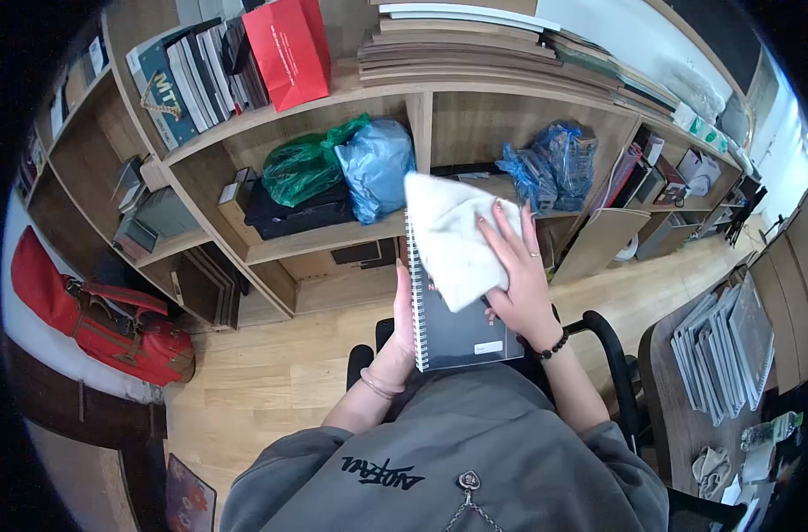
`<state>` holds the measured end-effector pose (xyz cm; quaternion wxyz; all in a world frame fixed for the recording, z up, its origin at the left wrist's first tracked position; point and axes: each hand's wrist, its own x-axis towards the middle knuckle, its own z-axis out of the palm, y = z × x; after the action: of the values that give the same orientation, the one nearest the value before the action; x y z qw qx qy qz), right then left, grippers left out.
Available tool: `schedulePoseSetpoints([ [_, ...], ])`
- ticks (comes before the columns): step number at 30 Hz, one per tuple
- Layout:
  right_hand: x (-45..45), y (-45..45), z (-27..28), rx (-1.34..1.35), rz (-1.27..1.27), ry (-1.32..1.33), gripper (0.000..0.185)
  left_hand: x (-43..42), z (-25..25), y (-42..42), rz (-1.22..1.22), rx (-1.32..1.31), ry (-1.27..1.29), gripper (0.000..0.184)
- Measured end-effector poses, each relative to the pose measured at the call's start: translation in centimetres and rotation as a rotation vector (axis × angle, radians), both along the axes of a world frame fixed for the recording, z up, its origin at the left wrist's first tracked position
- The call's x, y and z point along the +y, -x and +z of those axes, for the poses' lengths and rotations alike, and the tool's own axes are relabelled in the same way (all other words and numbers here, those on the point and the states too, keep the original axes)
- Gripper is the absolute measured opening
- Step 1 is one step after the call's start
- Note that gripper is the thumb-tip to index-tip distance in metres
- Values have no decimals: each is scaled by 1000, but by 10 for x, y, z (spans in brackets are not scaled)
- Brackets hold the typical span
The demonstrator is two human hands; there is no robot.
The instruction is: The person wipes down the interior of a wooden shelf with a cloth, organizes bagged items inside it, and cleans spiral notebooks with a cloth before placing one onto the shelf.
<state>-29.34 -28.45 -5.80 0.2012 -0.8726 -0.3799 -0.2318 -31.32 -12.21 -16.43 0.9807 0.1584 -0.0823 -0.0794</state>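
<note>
Notebook top apparently hidden by cloth

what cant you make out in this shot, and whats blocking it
All in the head view:
Upper cover of the dark grey spiral-bound notebook: under the white cloth and right hand.
Most fingers of the left hand: behind the notebook.
Writing on the small white label: too small.
Contents of the green plastic bag: masked by crumpled plastic.
Lower part of the flower-patterned panel: cut off by the bottom edge.

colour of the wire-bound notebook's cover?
The wire-bound notebook has a dark grey cover with a small white rectangular label; head view shows it best.
</note>
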Motion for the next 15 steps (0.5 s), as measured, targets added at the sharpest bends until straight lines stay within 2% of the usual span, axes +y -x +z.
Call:
schedulePoseSetpoints([
  [4,7,16,-15,-45,19,-133,62,3,36,16,-151,28,72,69],
  [6,7,39,-24,117,404,85,65,6,42,24,-221,101,95,71],
  [7,7,38,-20,115,405,88,65,6,34,21,-220,99,97,71],
  [10,9,21,-2,-7,285,117,64,5,-9,0,-358,-56,464,67],
  [11,10,7,4,-7,287,116,64,4,-2,1,-356,-56,462,67],
  [13,10,-19,13,-33,54,-201,61,2,15,2,-270,-153,280,66],
  [15,15,-12,9,-28,67,-212,62,0,17,3,-226,-198,190,65],
])
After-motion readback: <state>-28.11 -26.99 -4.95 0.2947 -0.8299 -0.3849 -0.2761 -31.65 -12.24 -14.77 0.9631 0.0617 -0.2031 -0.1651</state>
